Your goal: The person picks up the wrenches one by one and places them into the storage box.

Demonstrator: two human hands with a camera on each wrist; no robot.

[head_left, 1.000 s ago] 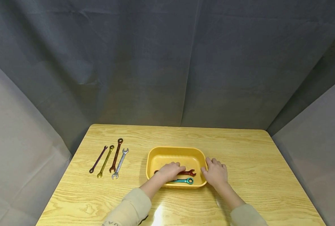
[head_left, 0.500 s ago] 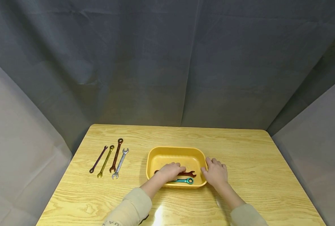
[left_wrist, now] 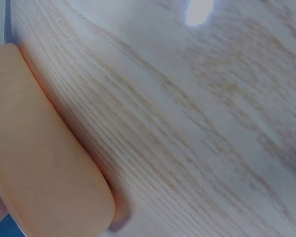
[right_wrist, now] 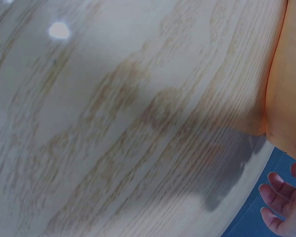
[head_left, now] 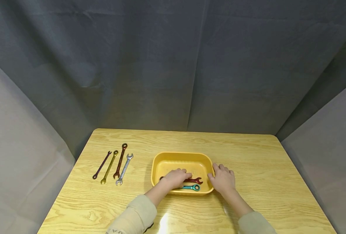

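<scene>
A yellow plastic tray point(head_left: 173, 156) stands on the wooden table. My left hand point(head_left: 176, 178) reaches inside it, over the middle of a red combination wrench point(head_left: 197, 180). The wrench emerges between index finger and thumb, so the hand seems to grip it, though the fingertips are hidden. Just in front of it lies a teal ratcheting wrench point(head_left: 195, 187), partly covered by the same hand. At the tray's right end my right hand point(head_left: 224, 179) holds the rim, thumb at the inner edge. In the right wrist view, loosely bent fingers point(right_wrist: 274, 197) show beside the tray wall.
Left of the tray, a purple wrench point(head_left: 102, 165), an olive-gold wrench point(head_left: 109, 167), a dark red wrench point(head_left: 120, 161) and a silver wrench point(head_left: 124, 169) lie side by side at a slant. A dark curtain point(head_left: 143, 65) hangs behind the table point(head_left: 263, 182).
The open end of the red wrench has tipped slightly towards me. Both hands and the tray stay where they were.
</scene>
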